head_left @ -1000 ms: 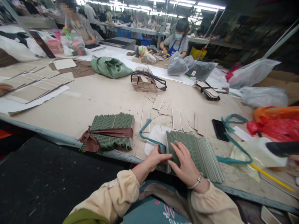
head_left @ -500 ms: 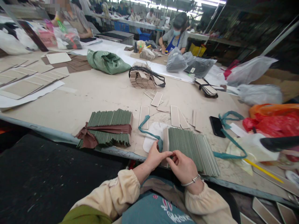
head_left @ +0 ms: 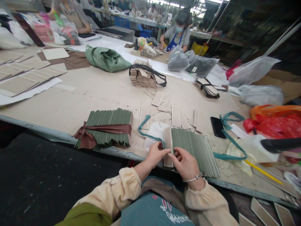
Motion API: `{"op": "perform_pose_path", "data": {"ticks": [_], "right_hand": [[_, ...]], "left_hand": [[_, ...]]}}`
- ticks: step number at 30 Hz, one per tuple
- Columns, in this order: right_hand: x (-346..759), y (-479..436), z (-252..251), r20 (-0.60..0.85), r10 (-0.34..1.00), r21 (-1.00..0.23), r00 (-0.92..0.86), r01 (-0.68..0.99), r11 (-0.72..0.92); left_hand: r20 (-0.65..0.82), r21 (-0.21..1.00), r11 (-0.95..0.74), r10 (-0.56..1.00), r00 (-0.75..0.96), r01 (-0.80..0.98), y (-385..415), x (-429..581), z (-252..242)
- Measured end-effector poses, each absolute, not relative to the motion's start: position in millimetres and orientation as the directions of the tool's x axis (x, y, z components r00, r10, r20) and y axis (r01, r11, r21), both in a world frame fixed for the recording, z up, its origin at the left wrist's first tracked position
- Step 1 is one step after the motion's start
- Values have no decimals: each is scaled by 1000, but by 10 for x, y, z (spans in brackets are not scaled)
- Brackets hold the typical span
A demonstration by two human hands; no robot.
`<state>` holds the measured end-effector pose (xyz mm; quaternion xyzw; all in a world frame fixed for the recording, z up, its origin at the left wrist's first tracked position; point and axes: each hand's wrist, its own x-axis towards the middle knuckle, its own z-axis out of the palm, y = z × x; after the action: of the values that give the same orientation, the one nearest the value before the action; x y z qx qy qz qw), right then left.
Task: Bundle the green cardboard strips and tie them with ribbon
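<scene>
A row of thin green-edged cards stands on edge near the table's front edge, with a teal strap lying loose around it. My left hand and my right hand pinch the end card at the row's left end, its beige face turned toward me and tilted away from the stack. A second bundle of green cards, tied with a brown cloth strip, lies to the left.
Loose beige cards lie beyond the row. A black phone and red and orange plastic bags sit to the right. A strapped beige card stack and a green bag lie farther back. Other people work at the far side.
My right hand left the top of the green row and joined my left hand at its left end. Together they have peeled the end card away from the stack.
</scene>
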<state>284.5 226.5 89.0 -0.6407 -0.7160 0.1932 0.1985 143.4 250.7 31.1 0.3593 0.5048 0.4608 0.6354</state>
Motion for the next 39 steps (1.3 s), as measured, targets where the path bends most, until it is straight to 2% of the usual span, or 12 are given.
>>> {"op": "perform_pose_path", "data": {"ticks": [3, 8, 12, 18, 20, 23, 26, 29, 34, 39], "right_hand": [[2797, 2259, 883, 128, 984, -461, -124, 871, 170], [2709, 2204, 870, 193, 967, -348, -164, 910, 224], [2655, 2196, 903, 173, 971, -335, -163, 918, 213], [2652, 2309, 931, 60, 989, -284, -136, 947, 148], [2673, 2357, 938, 21, 993, -352, -118, 928, 118], [2734, 2401, 986, -33, 998, -537, -56, 843, 29], [2836, 2413, 1065, -87, 994, -744, 64, 660, -107], [2963, 2427, 1097, -155, 978, -886, 140, 418, -201], [3158, 2549, 1016, -244, 961, -955, 129, 137, -261], [3182, 2917, 1088, -234, 954, -969, 185, 40, -245]], "left_hand": [[-348, 910, 337, 938, -1, -242, 2507, 1445, 315], [-345, 885, 342, 937, 48, -315, 2493, 1408, 288], [-333, 887, 341, 940, 78, -311, 2504, 1396, 280], [-365, 883, 374, 927, 86, -285, 2543, 1385, 323], [-388, 860, 407, 913, 124, -307, 2550, 1367, 336], [-415, 835, 445, 896, 160, -323, 2554, 1337, 335], [-415, 828, 454, 891, 186, -329, 2553, 1321, 320], [-423, 828, 464, 885, 193, -315, 2553, 1311, 305], [-408, 848, 461, 883, 233, -261, 2577, 1268, 279], [-404, 863, 466, 869, 286, -197, 2566, 1244, 250]]}}
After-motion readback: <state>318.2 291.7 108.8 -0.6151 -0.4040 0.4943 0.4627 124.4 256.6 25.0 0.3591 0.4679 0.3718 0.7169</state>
